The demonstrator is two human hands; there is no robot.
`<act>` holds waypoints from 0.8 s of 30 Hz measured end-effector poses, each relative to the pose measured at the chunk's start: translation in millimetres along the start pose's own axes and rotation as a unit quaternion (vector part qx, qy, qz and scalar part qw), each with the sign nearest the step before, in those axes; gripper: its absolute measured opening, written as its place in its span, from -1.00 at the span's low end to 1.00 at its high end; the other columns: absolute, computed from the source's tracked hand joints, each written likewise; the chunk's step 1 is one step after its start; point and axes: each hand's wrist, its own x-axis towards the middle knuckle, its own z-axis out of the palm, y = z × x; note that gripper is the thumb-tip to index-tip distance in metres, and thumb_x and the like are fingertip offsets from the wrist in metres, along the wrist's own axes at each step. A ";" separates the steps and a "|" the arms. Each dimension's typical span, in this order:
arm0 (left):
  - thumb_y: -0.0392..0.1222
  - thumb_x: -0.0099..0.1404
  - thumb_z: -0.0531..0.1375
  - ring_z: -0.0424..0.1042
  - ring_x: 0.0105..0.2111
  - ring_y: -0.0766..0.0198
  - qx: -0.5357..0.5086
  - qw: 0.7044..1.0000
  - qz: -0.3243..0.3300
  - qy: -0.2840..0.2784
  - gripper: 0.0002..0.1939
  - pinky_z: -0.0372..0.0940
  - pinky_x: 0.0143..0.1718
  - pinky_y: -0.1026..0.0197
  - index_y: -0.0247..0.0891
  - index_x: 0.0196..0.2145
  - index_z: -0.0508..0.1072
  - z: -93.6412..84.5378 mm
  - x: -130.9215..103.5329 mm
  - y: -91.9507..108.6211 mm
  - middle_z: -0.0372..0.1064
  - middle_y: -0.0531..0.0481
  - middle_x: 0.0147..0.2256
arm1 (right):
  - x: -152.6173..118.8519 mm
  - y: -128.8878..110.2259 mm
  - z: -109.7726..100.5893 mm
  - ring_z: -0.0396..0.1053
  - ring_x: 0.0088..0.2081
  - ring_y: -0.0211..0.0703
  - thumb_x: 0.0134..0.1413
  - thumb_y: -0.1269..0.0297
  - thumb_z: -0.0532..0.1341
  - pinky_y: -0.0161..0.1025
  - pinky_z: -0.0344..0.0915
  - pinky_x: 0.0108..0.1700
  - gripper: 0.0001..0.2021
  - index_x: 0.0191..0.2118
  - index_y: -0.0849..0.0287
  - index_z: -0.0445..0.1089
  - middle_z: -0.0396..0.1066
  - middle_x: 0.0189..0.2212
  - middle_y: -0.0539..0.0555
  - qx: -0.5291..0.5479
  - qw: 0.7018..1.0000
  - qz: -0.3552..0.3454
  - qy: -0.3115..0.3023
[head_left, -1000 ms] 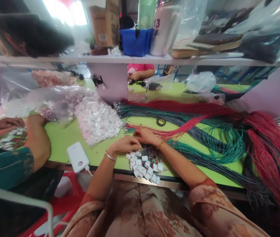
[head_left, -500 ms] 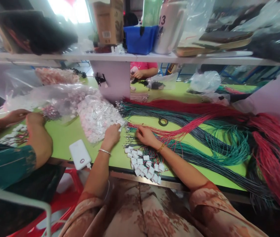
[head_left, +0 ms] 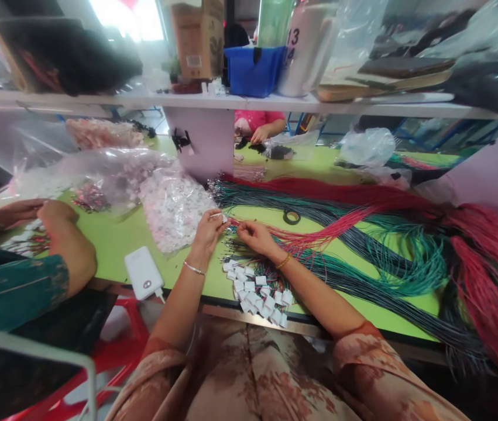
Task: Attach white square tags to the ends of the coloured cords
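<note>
My left hand (head_left: 208, 235) pinches a small white connector (head_left: 224, 218) beside the plastic bag of white parts (head_left: 176, 207). Close to its right, my right hand (head_left: 255, 237) has its fingertips pressed together at the ends of the red wires (head_left: 301, 235); what lies between them is too small to make out. Below my right hand lies a cluster of white connectors (head_left: 260, 293) with thin wires. Green wires (head_left: 419, 257) and dark wires (head_left: 363, 292) run off to the right.
A black tape roll (head_left: 291, 217) lies behind the red wires. The white power bank (head_left: 143, 273) sits at the front left, near a co-worker's arm (head_left: 68, 248). Across the table top runs a shelf (head_left: 143, 101) with a blue bin (head_left: 255, 71). Another person's hands (head_left: 266, 132) show beyond.
My left hand has moved right from the bag's edge, and a white connector now shows in its fingers. My right hand has shifted slightly left, towards it.
</note>
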 end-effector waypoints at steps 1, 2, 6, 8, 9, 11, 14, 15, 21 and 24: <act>-0.32 0.08 0.29 0.46 -0.34 0.33 -0.019 1.000 -0.015 -0.008 -0.76 0.36 -0.19 0.24 -0.27 -0.27 0.37 2.4 -1.0 -3.2 0.37 0.06 -0.44 | -0.3 -0.1 0.0 0.12 -0.51 -0.32 0.00 0.24 0.12 -0.35 0.07 -0.42 -0.85 -0.45 0.21 0.32 0.27 -0.55 -0.05 0.010 1.000 0.005 0.010; -0.33 0.09 0.29 0.45 -0.36 0.35 -0.031 0.999 -0.030 -0.017 -0.77 0.36 -0.21 0.26 -0.28 -0.26 0.39 3.7 -1.9 -6.7 0.39 0.04 -0.42 | -0.8 -0.3 0.0 0.12 -0.51 -0.32 0.01 0.22 0.12 -0.35 0.08 -0.42 -0.83 -0.44 0.21 0.32 0.28 -0.54 -0.05 0.020 1.000 0.010 0.021; -0.31 0.09 0.31 0.39 -0.45 0.42 -0.065 0.993 -0.075 -0.057 -0.81 0.30 -0.40 0.35 -0.33 -0.29 0.45 1.0 -3.0 -20.8 0.42 0.00 -0.39 | -2.8 -1.6 0.4 0.11 -0.52 -0.32 0.00 0.17 0.15 -0.35 0.09 -0.43 -0.81 -0.43 0.20 0.32 0.27 -0.55 -0.06 0.039 0.997 0.023 0.067; -0.30 0.07 0.33 0.36 -0.48 0.43 -0.081 0.991 -0.081 -0.075 -0.80 0.26 -0.45 0.37 -0.34 -0.30 0.47 -2.2 -2.0 -25.3 0.42 0.01 -0.41 | -3.3 -1.4 1.1 0.10 -0.54 -0.33 -0.02 0.18 0.16 -0.34 0.08 -0.45 -0.82 -0.43 0.20 0.33 0.26 -0.56 -0.06 0.032 0.996 0.025 0.075; -0.30 0.06 0.34 0.35 -0.48 0.44 -0.087 0.989 -0.082 -0.082 -0.79 0.25 -0.45 0.37 -0.35 -0.30 0.47 -3.5 -1.5 -26.6 0.42 0.01 -0.41 | -3.2 -0.9 1.7 0.10 -0.54 -0.33 -0.01 0.18 0.15 -0.34 0.08 -0.45 -0.83 -0.43 0.20 0.33 0.26 -0.56 -0.06 0.027 0.996 0.023 0.076; -0.30 0.05 0.35 0.34 -0.48 0.44 -0.093 0.988 -0.083 -0.093 -0.79 0.25 -0.45 0.37 -0.35 -0.31 0.48 -5.1 -1.0 -27.4 0.43 0.00 -0.40 | -2.8 0.7 2.9 0.10 -0.53 -0.32 0.01 0.19 0.14 -0.34 0.09 -0.44 -0.83 -0.44 0.19 0.32 0.26 -0.57 -0.06 0.014 0.997 0.015 0.079; -0.30 0.04 0.36 0.34 -0.49 0.45 -0.094 0.987 -0.082 -0.098 -0.78 0.25 -0.45 0.37 -0.36 -0.31 0.49 -5.8 -1.6 -26.2 0.43 0.01 -0.40 | -1.7 3.9 4.2 0.09 -0.53 -0.32 0.07 0.18 0.11 -0.33 0.07 -0.43 -0.80 -0.48 0.18 0.27 0.22 -0.59 -0.07 -0.009 0.996 0.006 0.089; -0.30 0.03 0.36 0.33 -0.49 0.45 -0.094 0.988 -0.081 -0.095 -0.77 0.26 -0.46 0.38 -0.36 -0.31 0.49 -5.8 -2.0 -25.7 0.42 0.01 -0.40 | -1.3 4.8 4.3 0.07 -0.53 -0.32 0.08 0.18 0.10 -0.33 0.05 -0.43 -0.79 -0.49 0.17 0.25 0.20 -0.60 -0.07 -0.013 0.996 0.005 0.089; -0.31 0.02 0.36 0.33 -0.49 0.46 -0.072 0.992 -0.075 -0.078 -0.79 0.27 -0.44 0.39 -0.35 -0.34 0.49 -4.8 -4.2 -24.5 0.40 0.02 -0.42 | 1.9 7.4 4.7 0.04 -0.52 -0.31 0.07 0.08 0.09 -0.32 0.01 -0.44 -0.70 -0.54 0.16 0.20 0.13 -0.61 -0.09 0.010 0.997 0.030 0.068; -0.29 -0.01 0.38 0.33 -0.49 0.46 -0.042 0.995 -0.057 -0.071 -0.76 0.28 -0.42 0.37 -0.33 -0.35 0.48 -1.3 -6.5 -25.8 0.40 0.04 -0.43 | 4.2 8.9 8.3 0.01 -0.53 -0.32 0.04 0.01 0.10 -0.32 -0.02 -0.46 -0.67 -0.55 0.16 0.19 0.10 -0.62 -0.09 0.067 0.993 0.073 0.060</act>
